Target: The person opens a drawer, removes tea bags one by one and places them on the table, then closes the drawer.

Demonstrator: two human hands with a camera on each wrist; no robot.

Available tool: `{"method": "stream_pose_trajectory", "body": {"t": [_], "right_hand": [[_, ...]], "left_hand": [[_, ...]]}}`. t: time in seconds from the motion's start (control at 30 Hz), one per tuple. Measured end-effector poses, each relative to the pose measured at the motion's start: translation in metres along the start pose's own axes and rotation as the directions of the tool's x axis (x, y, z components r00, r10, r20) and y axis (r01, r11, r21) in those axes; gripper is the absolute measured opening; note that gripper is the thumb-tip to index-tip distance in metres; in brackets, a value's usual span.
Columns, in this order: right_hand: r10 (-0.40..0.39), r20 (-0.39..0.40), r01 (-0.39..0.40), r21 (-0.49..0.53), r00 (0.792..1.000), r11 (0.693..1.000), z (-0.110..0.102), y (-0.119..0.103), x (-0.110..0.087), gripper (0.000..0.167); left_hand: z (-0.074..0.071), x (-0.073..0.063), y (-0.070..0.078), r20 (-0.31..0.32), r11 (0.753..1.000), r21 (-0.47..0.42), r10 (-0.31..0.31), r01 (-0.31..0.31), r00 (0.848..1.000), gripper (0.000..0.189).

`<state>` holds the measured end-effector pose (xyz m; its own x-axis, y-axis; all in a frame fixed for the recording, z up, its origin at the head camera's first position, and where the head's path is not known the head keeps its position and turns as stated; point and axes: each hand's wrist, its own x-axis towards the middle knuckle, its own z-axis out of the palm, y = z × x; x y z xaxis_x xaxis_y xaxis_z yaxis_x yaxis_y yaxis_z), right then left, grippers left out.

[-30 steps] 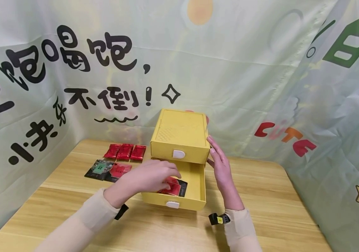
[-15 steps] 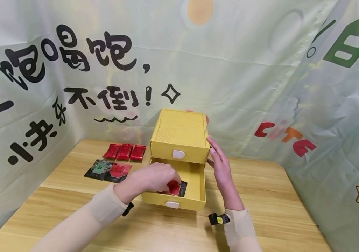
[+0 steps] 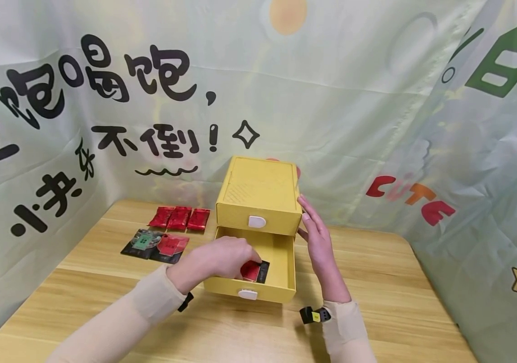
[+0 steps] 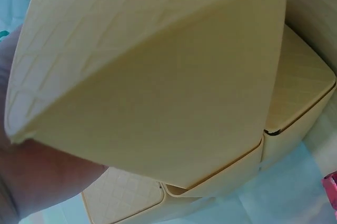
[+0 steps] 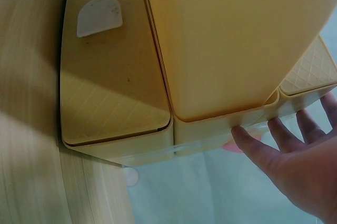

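Note:
A yellow drawer unit stands on the table with its middle drawer pulled out. My left hand reaches into that drawer, fingers bent down over a flat black-and-red packet. The hand covers the packet's left part, and I cannot tell whether the fingertips pinch it. In the left wrist view the drawer's wall hides the fingers. My right hand rests along the unit's right side with fingers extended. In the right wrist view its fingertips touch the casing, beside the closed bottom drawer.
Three small red foil packets lie in a row left of the unit. In front of them are a flat black-and-green packet and a flat black-and-red one. A printed cloth hangs behind the wooden table.
My left hand has shifted slightly right and lower into the drawer, its fingers bending down over the packet. My right hand and the drawer unit have stayed in place.

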<state>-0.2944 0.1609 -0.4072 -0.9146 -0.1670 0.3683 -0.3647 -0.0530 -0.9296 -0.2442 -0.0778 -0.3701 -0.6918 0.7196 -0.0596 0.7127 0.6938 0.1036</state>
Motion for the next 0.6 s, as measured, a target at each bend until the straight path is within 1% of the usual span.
{"method": "stream_pose_trajectory", "body": {"t": [0.07, 0.23, 0.37, 0.6], "right_hand": [[0.000, -0.001, 0.000, 0.004, 1.000, 1.000, 0.0002, -0.0002, 0.0001, 0.048], [0.007, -0.005, -0.007, 0.009, 1.000, 1.000, 0.0006, -0.0007, 0.0002, 0.048], [0.006, -0.005, -0.006, 0.007, 1.000, 1.000, 0.0005, -0.0007, 0.0004, 0.048], [0.003, -0.004, -0.003, 0.003, 1.000, 1.000, -0.0001, -0.0003, 0.0006, 0.048]], "left_hand": [[0.0019, 0.0010, -0.0001, -0.010, 1.000, 0.021, 0.001, -0.001, 1.000, 0.021], [0.0050, 0.0029, 0.0001, -0.029, 0.998, 0.067, -0.004, 0.006, 1.000, 0.020], [0.0054, 0.0036, -0.0002, -0.032, 0.997, 0.074, -0.012, 0.015, 0.999, 0.022], [0.0051, 0.0031, -0.0014, -0.028, 0.997, 0.075, -0.021, 0.023, 0.999, 0.021]]}}
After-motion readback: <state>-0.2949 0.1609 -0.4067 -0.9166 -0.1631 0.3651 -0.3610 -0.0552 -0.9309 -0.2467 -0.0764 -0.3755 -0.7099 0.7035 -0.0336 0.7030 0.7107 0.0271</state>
